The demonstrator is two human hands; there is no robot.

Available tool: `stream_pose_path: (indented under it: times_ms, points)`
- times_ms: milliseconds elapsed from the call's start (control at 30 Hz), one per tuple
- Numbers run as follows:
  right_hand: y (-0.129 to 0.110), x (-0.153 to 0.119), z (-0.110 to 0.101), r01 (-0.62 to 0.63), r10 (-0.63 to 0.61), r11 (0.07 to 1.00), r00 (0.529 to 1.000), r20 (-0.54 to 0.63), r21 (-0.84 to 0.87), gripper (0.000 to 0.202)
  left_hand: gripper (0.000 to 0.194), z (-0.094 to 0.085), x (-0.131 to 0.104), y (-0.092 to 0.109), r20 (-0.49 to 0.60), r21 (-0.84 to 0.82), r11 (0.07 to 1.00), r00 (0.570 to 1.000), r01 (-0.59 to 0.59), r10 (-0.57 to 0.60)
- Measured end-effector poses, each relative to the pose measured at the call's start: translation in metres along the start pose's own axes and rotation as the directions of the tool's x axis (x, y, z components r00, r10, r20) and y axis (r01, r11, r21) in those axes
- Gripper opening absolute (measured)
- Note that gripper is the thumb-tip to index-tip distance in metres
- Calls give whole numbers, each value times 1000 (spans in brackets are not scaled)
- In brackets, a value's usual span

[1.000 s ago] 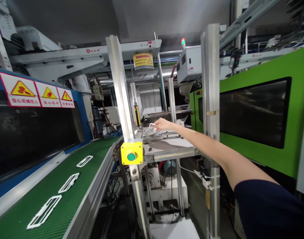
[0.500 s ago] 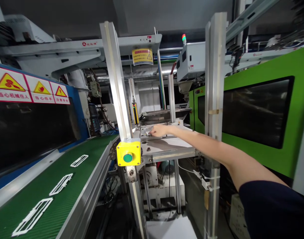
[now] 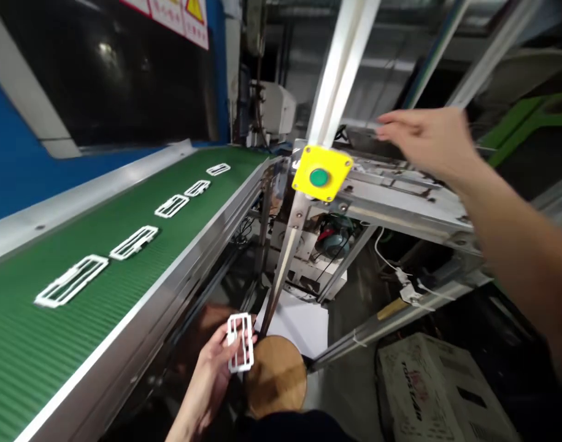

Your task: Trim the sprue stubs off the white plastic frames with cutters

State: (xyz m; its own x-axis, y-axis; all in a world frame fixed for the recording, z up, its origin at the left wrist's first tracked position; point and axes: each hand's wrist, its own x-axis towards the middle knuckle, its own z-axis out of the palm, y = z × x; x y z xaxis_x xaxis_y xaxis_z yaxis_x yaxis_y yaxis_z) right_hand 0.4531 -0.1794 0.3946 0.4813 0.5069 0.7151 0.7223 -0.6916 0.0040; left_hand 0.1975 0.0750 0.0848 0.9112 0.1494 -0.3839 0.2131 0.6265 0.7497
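My left hand [image 3: 211, 362] is low in the head view, closed on a white plastic frame [image 3: 248, 344] with slots. The thumb lies across its front and the fingers are behind it. My right hand [image 3: 431, 140] is raised above the metal bench [image 3: 400, 196], apart from it, with fingertips drawn together and nothing visible between them; it is slightly blurred. Several similar white frames [image 3: 85, 273] lie in a row on the green conveyor belt [image 3: 170, 258] at the left. A yellow box with a green button [image 3: 318, 178] is fixed to the upright post left of my right hand.
A blue machine [image 3: 14, 159] stands behind the belt. Below are a round wooden stool top [image 3: 278, 377], a white sheet [image 3: 304, 322] and a printed carton [image 3: 428, 387]. Aluminium posts [image 3: 345, 67] rise around the bench, and a white cable [image 3: 386, 258] hangs under it.
The view has swung left and down. My right hand has lifted off the bench and drawn back. My left hand has come into view, holding a white frame; more frames show on the belt.
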Motion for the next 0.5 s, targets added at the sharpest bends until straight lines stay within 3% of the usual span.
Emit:
stream_pose_path:
  times_ms: [67,133,267,500]
  points:
    - [-26,-24,-11,90,-83,991,994,-74,94,33,40,-2,-3,0,85,-53,997,994,-63,68]
    - [-57,-56,-16,225,-220,972,973,-75,71,28,37,3,-2,6,184,-54,994,978,-92,100]
    - [-103,-110,4,509,-521,850,852,61,137,24,36,23,2,18,262,-13,994,959,-107,107]
    - [-137,-167,51,554,-608,793,747,269,252,26,27,64,8,26,236,-94,987,960,-129,148]
